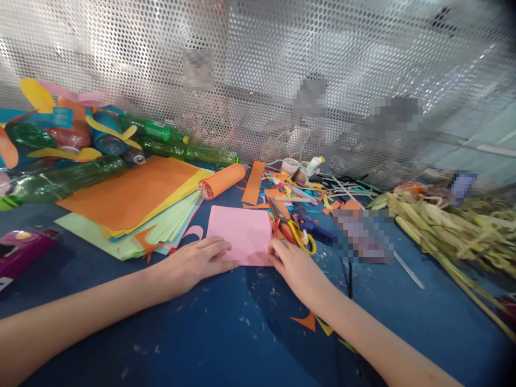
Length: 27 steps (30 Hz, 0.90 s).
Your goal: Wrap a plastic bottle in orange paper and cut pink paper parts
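A pink sheet of paper (241,231) lies flat on the blue table (226,333), straight in front of me. My left hand (197,263) rests over its lower left corner with the fingers stretched out and slightly apart. At the right edge of the sheet, my right hand (291,264) pinches the paper between thumb and fingers. Scissors with orange handles (283,226) lie just beyond my right hand, beside a yellow-handled pair (304,239).
Coloured sheets (133,188) are stacked at the left, with green bottles (72,180) behind. An orange paper-wrapped bottle (221,181) lies beyond the pink sheet. Paper scraps, a blue glue gun (316,228) and dried husks (443,231) spread rightward. A perforated metal screen (258,80) stands behind.
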Motion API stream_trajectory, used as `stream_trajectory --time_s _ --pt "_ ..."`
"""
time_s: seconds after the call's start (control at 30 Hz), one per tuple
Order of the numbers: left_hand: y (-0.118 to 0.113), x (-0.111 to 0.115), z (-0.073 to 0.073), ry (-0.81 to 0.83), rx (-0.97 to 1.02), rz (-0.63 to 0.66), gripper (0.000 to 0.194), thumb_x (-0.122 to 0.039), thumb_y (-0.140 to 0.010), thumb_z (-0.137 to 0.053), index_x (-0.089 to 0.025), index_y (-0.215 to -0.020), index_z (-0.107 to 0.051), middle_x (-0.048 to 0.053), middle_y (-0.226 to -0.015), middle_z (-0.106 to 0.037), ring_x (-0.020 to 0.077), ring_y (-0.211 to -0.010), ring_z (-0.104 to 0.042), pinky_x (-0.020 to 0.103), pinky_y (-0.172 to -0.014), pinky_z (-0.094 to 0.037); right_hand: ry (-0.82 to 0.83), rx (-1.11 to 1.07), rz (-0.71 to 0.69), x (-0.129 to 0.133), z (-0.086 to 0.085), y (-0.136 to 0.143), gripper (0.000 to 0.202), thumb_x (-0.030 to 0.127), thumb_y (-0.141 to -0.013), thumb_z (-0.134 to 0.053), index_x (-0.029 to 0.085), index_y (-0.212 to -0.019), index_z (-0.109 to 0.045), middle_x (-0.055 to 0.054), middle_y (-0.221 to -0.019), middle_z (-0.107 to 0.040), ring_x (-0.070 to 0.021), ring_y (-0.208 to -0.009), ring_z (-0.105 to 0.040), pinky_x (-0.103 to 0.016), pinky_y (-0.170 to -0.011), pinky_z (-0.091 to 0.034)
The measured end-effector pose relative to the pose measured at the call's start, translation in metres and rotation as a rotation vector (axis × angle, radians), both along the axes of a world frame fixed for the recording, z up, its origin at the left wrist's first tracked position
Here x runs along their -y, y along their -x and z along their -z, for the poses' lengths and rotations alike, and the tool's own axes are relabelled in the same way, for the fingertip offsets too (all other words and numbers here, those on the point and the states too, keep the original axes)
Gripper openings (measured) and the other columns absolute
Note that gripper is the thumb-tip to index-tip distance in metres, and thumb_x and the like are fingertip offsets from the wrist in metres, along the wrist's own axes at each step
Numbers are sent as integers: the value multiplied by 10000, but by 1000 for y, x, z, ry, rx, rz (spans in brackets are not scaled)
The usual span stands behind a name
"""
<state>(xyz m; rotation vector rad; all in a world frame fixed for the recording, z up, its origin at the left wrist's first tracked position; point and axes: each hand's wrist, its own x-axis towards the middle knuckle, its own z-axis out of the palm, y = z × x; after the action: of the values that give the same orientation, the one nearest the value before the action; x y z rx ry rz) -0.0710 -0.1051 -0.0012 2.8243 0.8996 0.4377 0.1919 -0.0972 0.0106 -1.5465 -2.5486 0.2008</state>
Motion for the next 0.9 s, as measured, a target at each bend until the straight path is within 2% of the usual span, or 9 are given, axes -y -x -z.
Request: stream_trajectory --time_s 0.27,0.4,0.53,0.6,0.67,0.73,0.83,0.9 --pt "0 -2 4 -66 -127 1 485 -125 -905 -365 -390 -1306 -427 54 -1233 -499 215 -1126 -467 318 -910 -423 -74 4 -13 -1 3 -1 67 114 -857 -493 163 -813 -506 -45 -758 -595 -169 -688 -597 -290 -632 -452" --pt "0 -2 5 -67 -128 5 493 -119 -906 -359 -388 -1316 -411 53 -1229 -492 209 -1103 -472 314 -893 -427 -146 85 -34 2 6 0 74 122 -872 -467 154 -832 -520 -63 -794 -591 -177 -706 -596 -293 -630 -460" --pt "0 -3 6 -78 -106 15 508 -104 -883 -385 -377 -1309 -429 64 -1218 -502 221 -1083 -483 323 -873 -437 -299 223 26 6 4 1 81 172 -879 -474 145 -890 -549 -100 -875 -583 -176 -651 -586 -278 -553 -440" --pt "0 -3 6 -85 -129 15 513 -98 -880 -384 -377 -1309 -427 65 -1226 -495 220 -1093 -476 322 -875 -437 -421 222 43 9 0 1 105 222 -871 -501 144 -887 -570 -106 -876 -577 -186 -658 -579 -288 -558 -438" --pt "0 -3 6 -91 -150 10 505 -97 -882 -378 -374 -1301 -435 62 -1230 -489 214 -1098 -472 316 -880 -435 -539 155 -48 12 -5 2 123 244 -869 -513 153 -848 -594 -87 -838 -578 -194 -706 -569 -303 -612 -443" --pt "0 -3 6 -96 -160 7 498 -100 -881 -380 -366 -1296 -440 62 -1234 -486 217 -1103 -471 321 -887 -433 -597 84 -269 16 -8 3 124 222 -875 -508 163 -850 -614 -53 -781 -582 -176 -728 -550 -299 -656 -434" --pt "1 -3 7 -106 -175 7 522 -96 -869 -389 -362 -1317 -414 71 -1239 -486 234 -1111 -470 345 -892 -433 -566 83 -571 20 -5 5 162 173 -880 -499 155 -983 -623 -22 -733 -592 -142 -706 -523 -283 -645 -405" --pt "1 -3 8 -115 -182 7 537 -98 -866 -392 -364 -1332 -392 76 -1240 -485 238 -1114 -468 347 -890 -433 -536 106 -607 21 -1 7 200 168 -884 -493 144 -1037 -620 -24 -734 -604 -139 -706 -520 -286 -629 -388"
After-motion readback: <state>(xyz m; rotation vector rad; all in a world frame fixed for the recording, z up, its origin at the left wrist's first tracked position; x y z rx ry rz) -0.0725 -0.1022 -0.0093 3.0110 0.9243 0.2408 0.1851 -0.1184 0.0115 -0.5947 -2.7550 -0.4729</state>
